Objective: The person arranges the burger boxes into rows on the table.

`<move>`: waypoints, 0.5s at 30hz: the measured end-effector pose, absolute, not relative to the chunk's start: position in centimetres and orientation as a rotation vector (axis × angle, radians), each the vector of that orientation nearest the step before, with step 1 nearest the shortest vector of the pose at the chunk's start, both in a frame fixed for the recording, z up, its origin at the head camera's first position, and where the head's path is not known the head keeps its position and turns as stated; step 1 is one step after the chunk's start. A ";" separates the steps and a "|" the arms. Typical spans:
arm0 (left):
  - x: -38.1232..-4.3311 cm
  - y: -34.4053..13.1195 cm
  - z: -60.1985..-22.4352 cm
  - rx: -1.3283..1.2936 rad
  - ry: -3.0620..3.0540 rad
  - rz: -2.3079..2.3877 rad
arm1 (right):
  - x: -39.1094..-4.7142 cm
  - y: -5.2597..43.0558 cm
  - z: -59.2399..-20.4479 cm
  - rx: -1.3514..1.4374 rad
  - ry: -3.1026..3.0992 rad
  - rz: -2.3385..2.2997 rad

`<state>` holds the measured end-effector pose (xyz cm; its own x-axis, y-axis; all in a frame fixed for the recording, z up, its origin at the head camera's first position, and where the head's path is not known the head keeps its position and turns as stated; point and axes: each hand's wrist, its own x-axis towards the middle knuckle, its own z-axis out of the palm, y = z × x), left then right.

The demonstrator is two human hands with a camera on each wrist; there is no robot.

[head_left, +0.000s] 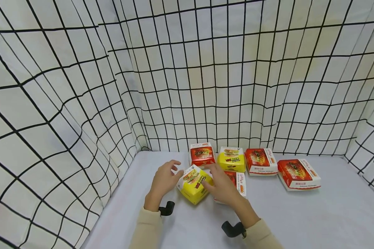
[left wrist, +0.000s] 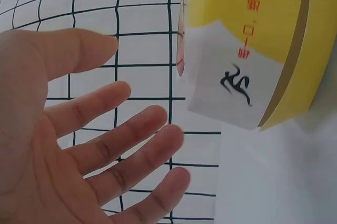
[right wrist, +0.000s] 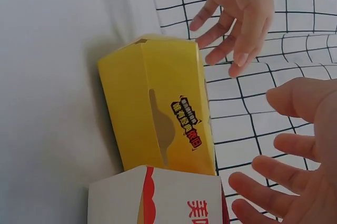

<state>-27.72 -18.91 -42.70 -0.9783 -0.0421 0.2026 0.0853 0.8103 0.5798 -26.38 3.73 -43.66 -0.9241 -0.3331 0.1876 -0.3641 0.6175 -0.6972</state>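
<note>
A yellow burger box [head_left: 193,193] lies at an angle on the white table between my two hands. My left hand [head_left: 162,181] hovers at its left, and a gap shows between those spread fingers and the box [left wrist: 253,39] in the left wrist view. Above the box's right side is my right hand [head_left: 223,186], fingers loosely extended and holding nothing. That hand partly hides a red and white burger box [head_left: 241,185]. In the right wrist view, this red and white box [right wrist: 179,197] stands close against the yellow one [right wrist: 168,103].
Behind stand a red box [head_left: 202,154], another yellow box [head_left: 232,159] and a red and white box [head_left: 261,161]. Farther right sits one more red box [head_left: 299,174]. Black netting [head_left: 202,91] over white cloth walls the table's back and sides.
</note>
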 end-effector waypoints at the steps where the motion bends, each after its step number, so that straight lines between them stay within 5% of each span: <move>1: -27.7 -19.2 -42.8 -0.041 -2.818 -0.901 | -26.4 3.7 -43.7 0.609 -2.806 1.167; 15: -28.1 -20.8 -43.6 -0.138 -2.961 -0.999 | -26.6 3.9 -44.7 0.648 -2.879 0.694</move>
